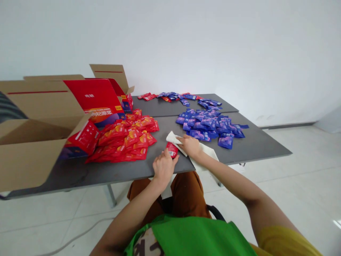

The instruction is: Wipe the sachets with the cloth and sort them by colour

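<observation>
Near the table's front edge lies a red sachet (pixel 172 150) with a white label patch, partly covered by a white cloth (pixel 173 137). The fingers of my left hand (pixel 163 165) are curled at the sachet's lower left side and hold it against the table. My right hand (pixel 190 145) grips the cloth and presses it onto the sachet's upper right part. The rest of the cloth trails under my right forearm to the table edge. Left of my hands is a heap of red sachets (pixel 128 140); to the right, a heap of blue-purple sachets (pixel 206 122).
An open cardboard box (pixel 29 156) stands at the left, a red printed carton (pixel 92 97) behind it. More blue and red sachets (pixel 172 96) lie along the back of the dark table (pixel 255 142), against a white wall. A cable (pixel 80 239) runs across the floor.
</observation>
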`<action>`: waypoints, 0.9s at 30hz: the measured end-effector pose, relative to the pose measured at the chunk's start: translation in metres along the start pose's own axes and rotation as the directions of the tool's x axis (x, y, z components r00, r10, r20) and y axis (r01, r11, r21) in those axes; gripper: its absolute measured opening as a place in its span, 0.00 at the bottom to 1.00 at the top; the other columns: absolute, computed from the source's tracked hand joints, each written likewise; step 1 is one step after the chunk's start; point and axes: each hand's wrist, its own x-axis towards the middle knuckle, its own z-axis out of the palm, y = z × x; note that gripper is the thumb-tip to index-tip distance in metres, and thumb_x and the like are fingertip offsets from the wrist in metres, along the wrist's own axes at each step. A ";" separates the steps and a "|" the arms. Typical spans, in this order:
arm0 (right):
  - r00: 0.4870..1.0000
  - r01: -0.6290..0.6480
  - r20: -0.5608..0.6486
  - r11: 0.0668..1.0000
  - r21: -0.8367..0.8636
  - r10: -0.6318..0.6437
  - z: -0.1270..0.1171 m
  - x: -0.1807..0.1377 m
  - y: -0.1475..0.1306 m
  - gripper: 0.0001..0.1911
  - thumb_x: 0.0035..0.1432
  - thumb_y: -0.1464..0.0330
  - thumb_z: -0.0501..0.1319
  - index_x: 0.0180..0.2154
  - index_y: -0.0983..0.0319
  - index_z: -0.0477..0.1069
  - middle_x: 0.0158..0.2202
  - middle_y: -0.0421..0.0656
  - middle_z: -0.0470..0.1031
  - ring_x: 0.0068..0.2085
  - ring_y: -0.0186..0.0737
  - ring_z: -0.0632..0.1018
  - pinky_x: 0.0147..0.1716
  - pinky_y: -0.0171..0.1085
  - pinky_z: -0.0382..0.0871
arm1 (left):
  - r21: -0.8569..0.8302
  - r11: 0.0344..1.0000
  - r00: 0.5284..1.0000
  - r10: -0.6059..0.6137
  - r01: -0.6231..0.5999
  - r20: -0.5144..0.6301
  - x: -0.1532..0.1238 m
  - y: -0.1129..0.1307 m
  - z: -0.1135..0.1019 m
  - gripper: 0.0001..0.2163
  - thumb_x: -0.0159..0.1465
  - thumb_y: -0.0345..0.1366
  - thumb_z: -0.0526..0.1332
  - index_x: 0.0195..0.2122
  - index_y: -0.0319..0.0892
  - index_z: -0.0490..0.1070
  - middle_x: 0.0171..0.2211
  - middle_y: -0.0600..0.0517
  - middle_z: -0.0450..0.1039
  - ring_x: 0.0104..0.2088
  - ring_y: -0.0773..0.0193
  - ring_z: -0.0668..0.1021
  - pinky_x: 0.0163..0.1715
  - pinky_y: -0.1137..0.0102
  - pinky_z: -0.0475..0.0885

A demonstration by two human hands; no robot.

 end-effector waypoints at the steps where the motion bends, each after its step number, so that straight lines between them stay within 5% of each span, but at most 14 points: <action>1: 0.999 -0.049 -0.022 0.999 -0.003 0.048 0.000 0.003 0.003 0.23 0.67 0.55 0.49 0.60 0.52 0.64 0.47 0.48 0.74 0.44 0.42 0.76 0.37 0.33 0.65 | 0.004 1.000 1.000 0.021 -0.022 0.012 0.000 0.000 0.001 0.25 0.66 0.53 0.51 0.50 0.34 0.68 0.36 0.38 0.77 0.38 0.52 0.80 0.37 0.65 0.71; 5: 0.982 -0.147 -0.114 0.989 0.028 0.149 0.001 0.000 0.016 0.21 0.67 0.57 0.50 0.57 0.52 0.67 0.45 0.46 0.74 0.42 0.41 0.76 0.36 0.33 0.64 | 0.039 0.998 0.999 0.038 -0.039 0.016 0.001 0.002 0.005 0.24 0.70 0.47 0.44 0.45 0.32 0.71 0.41 0.35 0.76 0.40 0.54 0.80 0.37 0.66 0.71; 13: 0.971 -0.167 -0.158 0.982 0.089 0.180 0.005 -0.029 0.028 0.20 0.66 0.57 0.52 0.56 0.52 0.69 0.44 0.44 0.75 0.43 0.40 0.76 0.38 0.34 0.64 | 0.040 0.994 0.995 -0.104 0.103 0.006 0.011 -0.015 -0.003 0.23 0.71 0.41 0.38 0.42 0.38 0.72 0.28 0.41 0.76 0.31 0.56 0.80 0.30 0.68 0.68; 19: 0.944 -0.207 -0.222 0.963 0.172 0.243 0.009 -0.035 0.034 0.19 0.66 0.56 0.52 0.54 0.51 0.71 0.42 0.43 0.75 0.42 0.39 0.76 0.36 0.34 0.63 | -0.260 0.943 0.974 -0.223 0.206 -0.036 0.043 -0.056 -0.030 0.21 0.70 0.40 0.43 0.34 0.40 0.74 0.34 0.43 0.78 0.35 0.59 0.79 0.34 0.70 0.67; 23: 0.924 -0.234 -0.255 0.948 0.213 0.286 0.014 -0.034 0.036 0.18 0.65 0.58 0.53 0.52 0.50 0.73 0.40 0.42 0.76 0.39 0.39 0.76 0.34 0.34 0.62 | -0.335 0.880 0.868 -0.427 0.336 -0.254 0.072 -0.079 -0.050 0.18 0.69 0.39 0.44 0.47 0.39 0.72 0.42 0.43 0.78 0.41 0.57 0.79 0.40 0.68 0.69; 25: 0.915 -0.243 -0.271 0.943 0.226 0.300 0.015 -0.034 0.036 0.17 0.64 0.58 0.54 0.51 0.50 0.73 0.39 0.41 0.76 0.39 0.40 0.76 0.33 0.34 0.62 | -0.317 0.857 0.802 -0.501 0.406 -0.326 0.088 -0.087 -0.059 0.18 0.68 0.39 0.45 0.52 0.41 0.68 0.40 0.43 0.78 0.40 0.55 0.79 0.41 0.66 0.70; 27: 0.911 -0.240 -0.280 0.942 0.236 0.303 0.014 -0.034 0.036 0.16 0.64 0.58 0.54 0.51 0.50 0.73 0.39 0.41 0.76 0.39 0.39 0.76 0.33 0.34 0.62 | -0.259 0.854 0.784 -0.518 0.451 -0.342 0.104 -0.094 -0.064 0.18 0.68 0.39 0.46 0.52 0.42 0.69 0.37 0.43 0.78 0.39 0.53 0.79 0.40 0.64 0.71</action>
